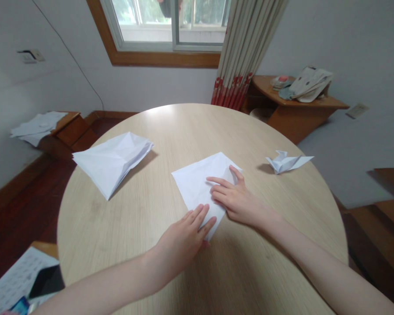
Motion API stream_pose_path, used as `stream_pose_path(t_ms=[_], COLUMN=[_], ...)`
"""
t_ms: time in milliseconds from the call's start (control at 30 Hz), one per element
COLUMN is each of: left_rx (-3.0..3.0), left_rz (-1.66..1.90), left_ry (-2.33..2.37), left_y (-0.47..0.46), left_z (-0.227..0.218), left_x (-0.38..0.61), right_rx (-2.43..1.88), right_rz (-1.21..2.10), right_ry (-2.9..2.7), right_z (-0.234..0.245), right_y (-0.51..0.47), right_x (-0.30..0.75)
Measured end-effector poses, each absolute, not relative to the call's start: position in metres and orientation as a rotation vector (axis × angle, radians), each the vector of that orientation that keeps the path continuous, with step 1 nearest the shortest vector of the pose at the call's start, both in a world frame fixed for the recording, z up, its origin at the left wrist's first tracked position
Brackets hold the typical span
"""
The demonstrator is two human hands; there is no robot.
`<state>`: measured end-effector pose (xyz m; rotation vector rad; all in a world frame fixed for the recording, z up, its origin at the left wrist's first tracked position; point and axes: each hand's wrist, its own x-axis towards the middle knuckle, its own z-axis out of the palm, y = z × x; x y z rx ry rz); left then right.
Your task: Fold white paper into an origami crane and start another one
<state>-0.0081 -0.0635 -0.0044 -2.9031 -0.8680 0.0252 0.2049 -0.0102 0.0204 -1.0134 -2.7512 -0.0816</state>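
Note:
A folded white sheet of paper [198, 181] lies flat near the middle of the round wooden table [151, 245]. My left hand [184, 236] rests flat on the paper's near corner, fingers stretched out together. My right hand [238, 199] lies on the paper's right side, fingers extended and pressing down on it. Neither hand grips anything.
A stack of creased white paper [113, 159] sits on the table's left part. A small folded paper figure [287, 162] lies at the right. Printed sheets and a dark phone [44, 280] are at the lower left. A wooden shelf [292, 105] and curtain [246, 48] stand behind.

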Motion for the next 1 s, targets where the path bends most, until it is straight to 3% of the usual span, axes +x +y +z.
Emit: stream_pose_path(t_ms=[1000], left_rx=[-2.934], left_rz=[0.049], left_ry=[-0.869], left_y=[-0.0601], left_z=[0.0049], left_x=[-0.0053], right_rx=[-1.006], right_rz=[-0.17], right_ry=[-2.765], right_z=[0.019], right_y=[-0.0106], right_x=[0.202])
